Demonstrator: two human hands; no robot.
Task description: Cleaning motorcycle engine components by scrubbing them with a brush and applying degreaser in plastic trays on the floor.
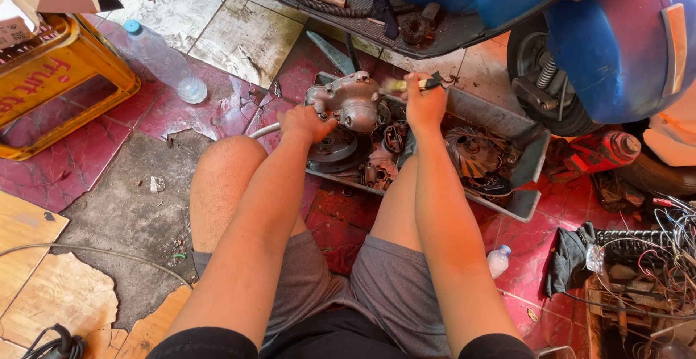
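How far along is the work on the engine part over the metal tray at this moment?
Done: several parts, including a finned round piece, already lie stripped in the grey metal tray. In hand: the left hand steadies a grey metal engine casing while the right hand holds a small brush at it. Left: the casing and tray parts look grimy; the blue scooter stands beside them.

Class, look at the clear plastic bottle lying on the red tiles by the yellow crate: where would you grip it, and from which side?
Grip the plastic bottle around the middle of its round body, coming from above. It lies on its side, blue cap toward the yellow crate, so the fingers can probably close across its width without meeting the crate.
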